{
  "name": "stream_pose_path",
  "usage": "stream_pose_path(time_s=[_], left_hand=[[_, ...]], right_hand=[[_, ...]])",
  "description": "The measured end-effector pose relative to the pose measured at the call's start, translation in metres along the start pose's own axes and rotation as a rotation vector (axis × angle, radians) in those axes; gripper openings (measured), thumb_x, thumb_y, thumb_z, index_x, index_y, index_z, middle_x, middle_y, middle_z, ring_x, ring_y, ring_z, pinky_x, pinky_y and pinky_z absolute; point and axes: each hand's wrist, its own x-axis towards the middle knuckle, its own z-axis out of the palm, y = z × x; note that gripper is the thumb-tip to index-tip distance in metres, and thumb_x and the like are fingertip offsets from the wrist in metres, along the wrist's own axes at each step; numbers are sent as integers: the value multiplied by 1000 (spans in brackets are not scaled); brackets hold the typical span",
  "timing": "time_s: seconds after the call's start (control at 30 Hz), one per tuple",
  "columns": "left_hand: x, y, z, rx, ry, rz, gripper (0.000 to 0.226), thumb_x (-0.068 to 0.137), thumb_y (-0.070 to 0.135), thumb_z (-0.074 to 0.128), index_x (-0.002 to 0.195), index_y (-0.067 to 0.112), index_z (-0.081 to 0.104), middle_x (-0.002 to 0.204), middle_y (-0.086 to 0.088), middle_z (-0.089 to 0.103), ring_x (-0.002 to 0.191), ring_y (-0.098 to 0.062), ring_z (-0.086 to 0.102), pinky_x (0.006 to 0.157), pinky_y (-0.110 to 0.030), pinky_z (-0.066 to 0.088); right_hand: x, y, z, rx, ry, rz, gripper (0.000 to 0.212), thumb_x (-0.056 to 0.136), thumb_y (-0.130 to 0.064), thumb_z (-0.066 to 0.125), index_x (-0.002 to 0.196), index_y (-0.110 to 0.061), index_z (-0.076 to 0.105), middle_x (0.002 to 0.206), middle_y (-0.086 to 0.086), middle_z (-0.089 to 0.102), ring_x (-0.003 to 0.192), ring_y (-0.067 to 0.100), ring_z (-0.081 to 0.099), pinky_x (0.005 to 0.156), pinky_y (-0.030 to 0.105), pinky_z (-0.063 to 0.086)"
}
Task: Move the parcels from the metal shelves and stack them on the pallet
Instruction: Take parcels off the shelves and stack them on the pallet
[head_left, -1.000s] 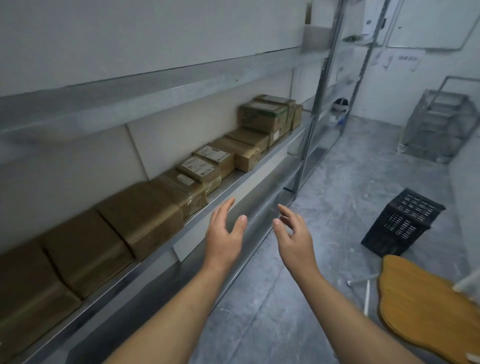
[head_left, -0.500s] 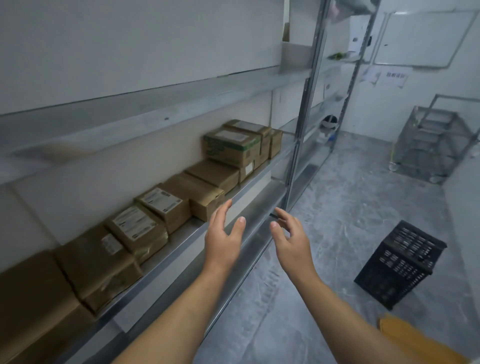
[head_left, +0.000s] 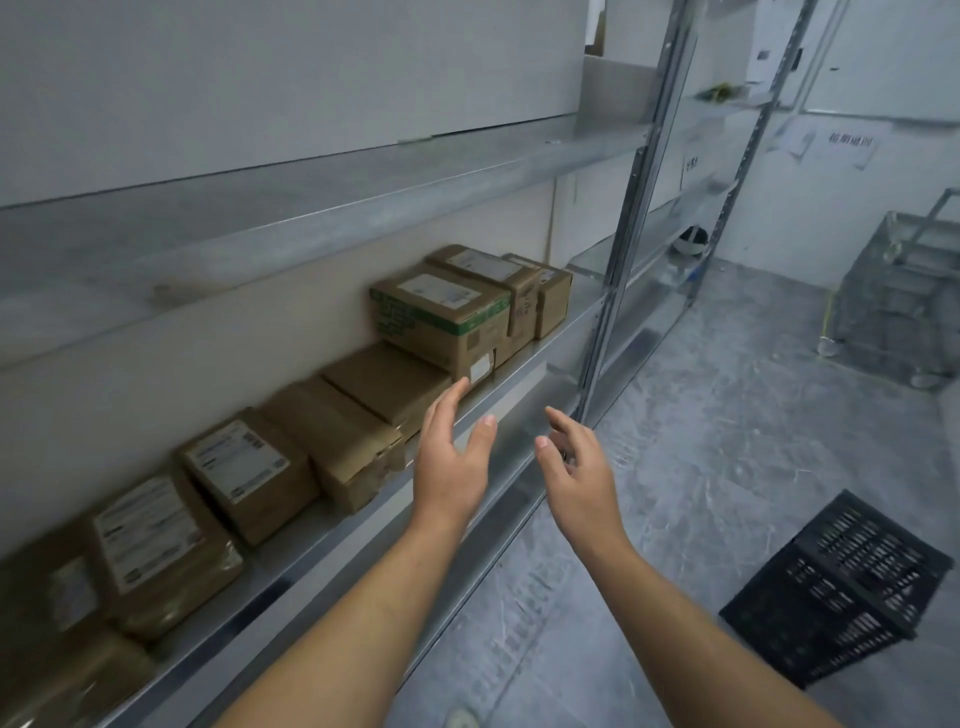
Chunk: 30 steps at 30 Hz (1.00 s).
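Brown cardboard parcels (head_left: 244, 467) are lying in a row along the metal shelf (head_left: 524, 384), running from near left to far right, and none is being held. The left hand (head_left: 452, 462) and right hand (head_left: 576, 467) are hovering side by side in front of the shelf edge, fingers spread and straight, each grip released and empty.

Over the last second the person has been moving along the rack. The green-printed parcel (head_left: 441, 317), standing tall towards the far end of the row, is now sitting much closer. The left fingertips (head_left: 460, 387) are reaching up just below its near corner, though whether they are touching it cannot be told. The hands are keeping the same open, facing pose.

This is suggesting that the approach is ending and that this taller parcel is being chosen as the next one to lift, probably with a palm on each side. The pallet is not showing in view. A black crate (head_left: 841, 587) is lying tipped on the floor at the near right.
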Motion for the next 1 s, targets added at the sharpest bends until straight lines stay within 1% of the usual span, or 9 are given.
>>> stream_pose_path(time_s=[0.1, 0.23, 0.37, 0.53, 0.6, 0.67, 0.8, 0.9, 1.0], left_hand=[[37, -11, 20, -41, 38, 7, 46, 99, 23, 62, 137, 43, 45, 141, 17, 46, 136, -5, 43, 115, -32, 38], [88, -26, 37, -79, 117, -73, 51, 100, 27, 61, 146, 37, 43, 144, 19, 39, 134, -1, 39, 116, -34, 37], [131, -41, 47, -95, 194, -123, 55, 99, 29, 62, 149, 35, 41, 141, 20, 35, 133, 0, 35, 118, -41, 35], [155, -47, 55, -72, 244, -199, 61, 98, 32, 64, 152, 36, 37, 154, 9, 35, 140, -7, 34, 114, -34, 33], [165, -47, 59, -68, 287, -208, 61, 96, 34, 65, 151, 39, 38, 155, 7, 37, 143, -10, 35, 118, -38, 33], [173, -45, 64, -21, 335, -161, 58, 96, 34, 66, 147, 42, 40, 152, 10, 41, 141, -8, 37, 119, -41, 34], [189, -29, 80, 127, 412, -13, 56, 96, 29, 67, 141, 48, 39, 151, 10, 43, 139, -1, 37, 117, -28, 32], [205, -19, 103, 180, 456, 34, 55, 96, 29, 66, 141, 46, 39, 148, 8, 45, 136, -2, 40, 110, -22, 33], [218, -12, 139, 239, 504, 47, 56, 94, 36, 63, 147, 37, 43, 150, 11, 43, 139, -2, 38, 114, -25, 33]], right_hand=[[44, 8, -1, -2, 2, -11, 36, 102, -33, 55, 138, -37, 53, 131, -21, 51, 126, 0, 51, 106, 32, 46], [107, 12, 8, -12, -44, -23, 35, 103, -33, 54, 137, -40, 51, 129, -21, 51, 126, -1, 50, 106, 31, 45], [160, 17, 19, 8, -49, -33, 38, 102, -34, 55, 140, -37, 51, 133, -17, 51, 126, 0, 50, 106, 32, 45], [199, 31, 30, 20, -101, -8, 41, 102, -35, 55, 142, -35, 50, 138, -14, 51, 125, 0, 51, 108, 38, 46], [219, 36, 35, 33, -117, -6, 42, 102, -35, 56, 143, -33, 50, 138, -14, 50, 126, 3, 51, 109, 41, 46], [238, 41, 37, 38, -115, -22, 42, 102, -33, 56, 144, -32, 50, 139, -12, 50, 127, 5, 51, 110, 44, 46], [274, 46, 35, 70, -94, -63, 40, 103, -30, 54, 143, -31, 49, 141, -7, 47, 130, 12, 50, 111, 46, 44], [299, 50, 23, 53, -124, -121, 42, 103, -30, 53, 145, -29, 47, 146, -7, 43, 135, 10, 44, 115, 41, 39], [331, 53, 7, 53, -176, -148, 46, 103, -29, 54, 147, -25, 45, 148, -5, 40, 137, 9, 40, 113, 31, 34]])
